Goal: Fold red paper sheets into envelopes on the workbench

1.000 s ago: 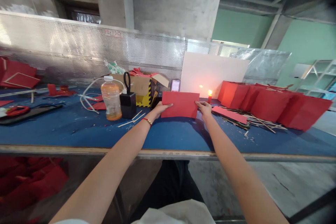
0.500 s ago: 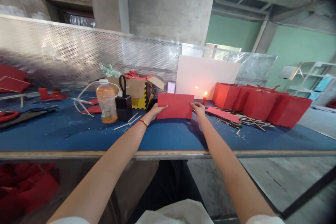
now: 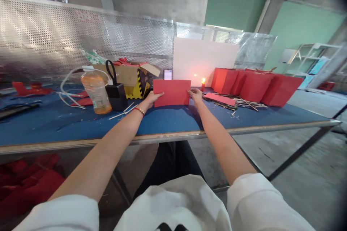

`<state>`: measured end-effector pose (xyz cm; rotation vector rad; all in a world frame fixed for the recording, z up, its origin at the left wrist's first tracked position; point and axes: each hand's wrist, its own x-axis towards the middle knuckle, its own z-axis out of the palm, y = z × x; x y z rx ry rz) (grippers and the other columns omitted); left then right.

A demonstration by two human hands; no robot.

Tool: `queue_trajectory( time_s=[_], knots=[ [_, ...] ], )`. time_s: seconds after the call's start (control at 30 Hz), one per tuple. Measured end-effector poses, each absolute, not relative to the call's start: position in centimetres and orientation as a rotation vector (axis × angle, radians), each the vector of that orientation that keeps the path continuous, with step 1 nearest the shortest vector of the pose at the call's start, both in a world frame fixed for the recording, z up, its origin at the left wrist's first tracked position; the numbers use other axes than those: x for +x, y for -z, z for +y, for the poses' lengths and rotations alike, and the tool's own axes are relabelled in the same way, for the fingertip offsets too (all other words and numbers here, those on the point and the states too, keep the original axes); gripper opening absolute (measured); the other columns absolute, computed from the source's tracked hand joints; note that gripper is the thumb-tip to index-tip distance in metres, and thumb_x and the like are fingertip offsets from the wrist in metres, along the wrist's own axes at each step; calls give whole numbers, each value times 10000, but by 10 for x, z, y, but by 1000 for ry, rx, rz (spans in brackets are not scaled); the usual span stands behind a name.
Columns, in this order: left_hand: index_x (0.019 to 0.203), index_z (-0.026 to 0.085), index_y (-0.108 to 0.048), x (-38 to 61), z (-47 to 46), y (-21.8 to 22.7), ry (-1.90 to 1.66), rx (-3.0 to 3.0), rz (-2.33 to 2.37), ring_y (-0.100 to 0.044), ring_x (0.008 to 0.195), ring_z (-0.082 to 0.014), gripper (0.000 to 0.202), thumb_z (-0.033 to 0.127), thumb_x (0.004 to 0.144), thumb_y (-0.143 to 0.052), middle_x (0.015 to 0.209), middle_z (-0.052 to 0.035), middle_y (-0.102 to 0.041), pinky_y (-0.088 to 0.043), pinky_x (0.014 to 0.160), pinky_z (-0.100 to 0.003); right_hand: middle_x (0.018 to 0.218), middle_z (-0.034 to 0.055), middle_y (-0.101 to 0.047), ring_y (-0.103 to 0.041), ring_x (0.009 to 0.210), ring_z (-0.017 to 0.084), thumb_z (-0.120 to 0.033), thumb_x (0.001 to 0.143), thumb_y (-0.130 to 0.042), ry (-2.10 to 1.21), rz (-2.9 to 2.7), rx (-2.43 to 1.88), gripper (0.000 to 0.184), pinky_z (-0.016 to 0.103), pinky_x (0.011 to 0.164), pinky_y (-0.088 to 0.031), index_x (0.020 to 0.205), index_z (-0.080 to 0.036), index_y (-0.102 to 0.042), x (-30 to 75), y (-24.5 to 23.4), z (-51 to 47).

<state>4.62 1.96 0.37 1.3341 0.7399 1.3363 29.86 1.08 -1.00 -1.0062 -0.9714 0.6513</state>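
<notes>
A flat red paper bag point(image 3: 172, 92) stands upright on the blue table point(image 3: 168, 121), held between both hands. My left hand point(image 3: 152, 98) grips its left edge, fingers closed round it; a red bracelet sits on that wrist. My right hand point(image 3: 195, 95) pinches its right edge. Just behind the bag are a small lit candle point(image 3: 202, 84), a phone point(image 3: 168, 74) and a white board point(image 3: 204, 59).
Left of the bag are a black holder with scissors point(image 3: 116, 92), an orange drink bottle point(image 3: 95, 89), a cardboard box point(image 3: 132, 77) and a white cable point(image 3: 67, 88). A row of red bags point(image 3: 256, 85) and thin sticks point(image 3: 241, 103) lie at the right. Perforated metal panels back the table.
My view has tilted down and pulled back, so my white shirt and sleeves show. Both hands still hold the red bag upright in the same spot on the table.
</notes>
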Motion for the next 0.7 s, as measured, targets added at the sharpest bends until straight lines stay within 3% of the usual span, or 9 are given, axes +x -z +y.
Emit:
queue_trajectory(
  time_s=[0.17,0.4,0.7],
  knots=[
    [935,131,-723,48,16,-5,-1342,1355,806,-669,1070,-320,500,324,510,-903,1044,-141,-746,-487,997,-477,619,-45,-574,-542,635,127,-293,629,-727,-602,-1011,-1008,204,245,584,-436,688,-202,-554,298,10,11],
    [904,141,-728,46,8,-9,-1340,1393,842,-642,1126,-331,484,352,504,-900,1062,-145,-742,-445,1039,-495,636,-32,-611,-566,635,129,-324,649,-693,-516,-1058,-1052,187,243,592,-453,705,-203,-561,294,11,7],
    [850,136,-736,41,12,-3,-1344,1423,842,-639,1121,-327,421,248,478,-896,1036,-135,-750,-457,1030,-466,742,10,-680,-595,763,179,-309,673,-675,-258,-1206,-1270,135,292,731,-449,676,-213,-581,293,17,-4]
  ],
)
